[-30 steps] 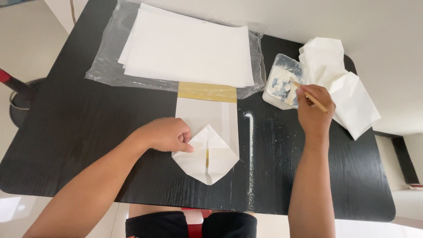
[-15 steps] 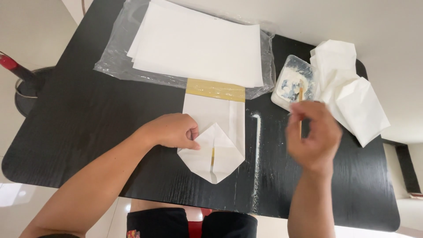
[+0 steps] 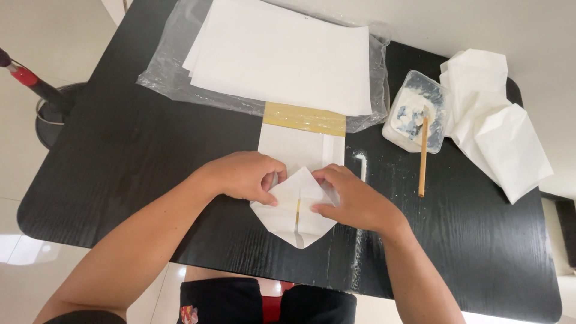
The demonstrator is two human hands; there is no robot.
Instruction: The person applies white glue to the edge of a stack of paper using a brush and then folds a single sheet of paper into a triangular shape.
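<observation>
A moment ago our right hand [image 3: 354, 201] was up by the little tub with the stick in it. Now the stick is put down and that hand has come back to the paper bag [image 3: 298, 186]. So both our hands are on the bag again, and we think the pasting part is over and the pressing part is on.

Closest to us is the pointy bottom of the bag, with its flaps folded in to a tip. Our left hand [image 3: 243, 176] sits on the left flap, fingers bent down and pressing flat. Our right hand sits on the right flap, fingers spread and pushing down too. Neither hand is wrapped around anything; they only press. Between our two hands we see a thin yellowish line running down the middle of the fold. It may be glue or tape, but it is too small for us to be sure.

Past our fingers the bag goes on as a flat white strip, and its far end has a yellow-brown band [image 3: 304, 118] across it.

Beyond that band lies a stack of white sheets [image 3: 282, 54] on a clear plastic wrap [image 3: 168, 75].

Off to the far right of our right hand is the small clear tub [image 3: 414, 111] with white paste in it. The wooden stick [image 3: 423, 157] leans on its edge and reaches down onto the black table [image 3: 120, 156]. Further right still is a pile of finished white bags [image 3: 498, 129].
</observation>
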